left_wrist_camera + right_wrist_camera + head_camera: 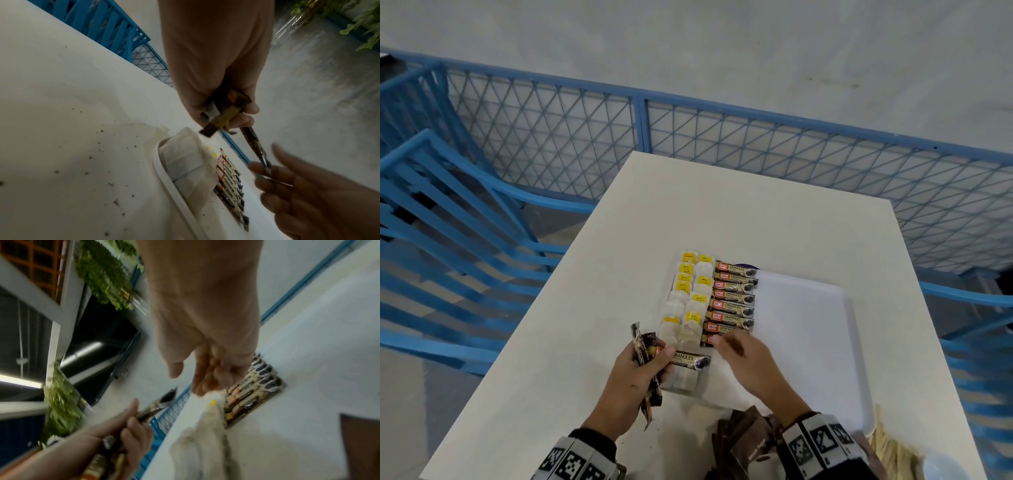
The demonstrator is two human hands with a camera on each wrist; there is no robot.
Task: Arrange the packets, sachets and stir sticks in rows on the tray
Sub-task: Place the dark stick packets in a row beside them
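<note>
A white tray lies on the white table. Tea bags with yellow tags fill two columns at its left side, and coffee granule sticks form a column beside them. My left hand grips a bundle of coffee sticks over the tray's near left corner; one granules sachet juts out to the right. My right hand hovers with relaxed fingers over the near end of the coffee column and holds nothing. The left wrist view shows the bundle in my fingers, close above the tea bags.
Brown packets lie heaped at the table's near edge by my right wrist. Wooden stir sticks and a white round object sit at the near right. A blue chair stands left; a blue mesh fence runs behind.
</note>
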